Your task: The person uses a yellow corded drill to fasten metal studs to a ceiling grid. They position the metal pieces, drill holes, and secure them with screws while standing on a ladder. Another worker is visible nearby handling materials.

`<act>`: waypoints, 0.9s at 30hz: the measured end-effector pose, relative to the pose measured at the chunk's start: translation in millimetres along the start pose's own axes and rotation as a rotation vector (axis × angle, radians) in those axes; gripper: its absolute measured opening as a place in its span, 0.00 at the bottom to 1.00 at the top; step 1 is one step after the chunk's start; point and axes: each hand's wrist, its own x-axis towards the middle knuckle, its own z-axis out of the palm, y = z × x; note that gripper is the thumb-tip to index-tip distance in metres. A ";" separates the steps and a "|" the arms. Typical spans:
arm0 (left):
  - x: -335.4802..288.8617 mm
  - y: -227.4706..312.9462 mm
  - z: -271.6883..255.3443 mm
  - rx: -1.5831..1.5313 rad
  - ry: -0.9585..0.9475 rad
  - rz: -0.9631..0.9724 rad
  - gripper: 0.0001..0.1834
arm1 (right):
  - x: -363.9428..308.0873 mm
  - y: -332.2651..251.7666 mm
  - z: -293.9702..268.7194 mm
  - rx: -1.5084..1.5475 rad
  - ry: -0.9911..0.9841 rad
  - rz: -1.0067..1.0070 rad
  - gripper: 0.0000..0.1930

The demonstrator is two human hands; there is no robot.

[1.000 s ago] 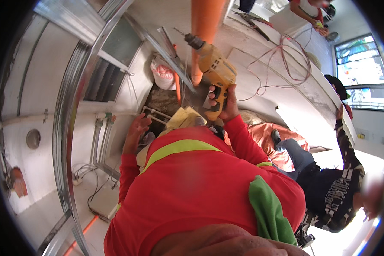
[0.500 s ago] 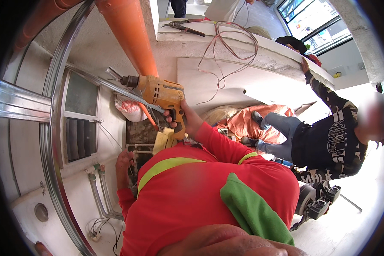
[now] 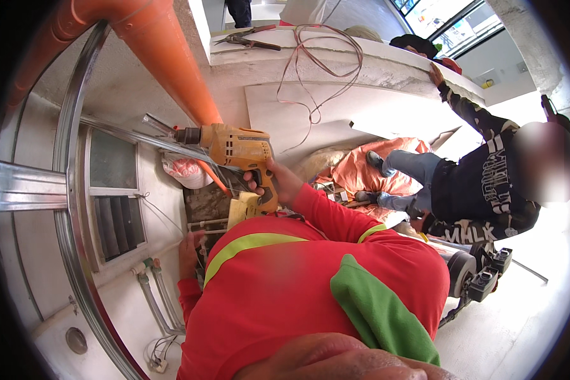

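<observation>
My right hand [image 3: 284, 183] is wrapped round the grip of a yellow power drill [image 3: 240, 147], with fingers at the trigger. The drill lies level, its dark chuck [image 3: 188, 135] pointing left towards a thin metal channel [image 3: 142, 136] below the orange pipe. I cannot make out whether a bit is fitted. Low on the left, beside my red sleeve, my left hand [image 3: 189, 253] is blurred and its fingers are hard to make out. A yellow block-like thing [image 3: 242, 209] shows just under the drill, partly hidden by my chest.
A shiny metal frame [image 3: 73, 209] and orange pipe [image 3: 164, 60] stand at the left. Pliers-like snips [image 3: 247, 39] and a looped cord [image 3: 320, 60] lie on the ledge. At right, another person [image 3: 475, 183] rests a hand on the ledge, near an orange sheet [image 3: 396, 166].
The view has shifted slightly, so the pipe, frame and ledge sit further left. My right hand still holds the drill at about the same place. My left hand has blurred and dropped slightly.
</observation>
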 end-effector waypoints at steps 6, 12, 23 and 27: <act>8.2 -11.3 12.9 0.050 -0.116 0.016 0.25 | -16.7 3.6 -3.5 -0.017 0.051 -0.052 0.36; 38.6 -7.8 24.6 0.349 -0.316 0.028 0.25 | -44.6 16.0 -15.5 0.040 0.086 -0.123 0.31; 100.7 38.6 63.7 0.361 -0.446 0.139 0.21 | -110.3 41.0 -59.6 0.144 0.521 -0.145 0.25; 107.1 41.9 58.9 0.554 -0.515 0.182 0.26 | -111.7 30.6 -96.7 0.263 0.640 -0.152 0.25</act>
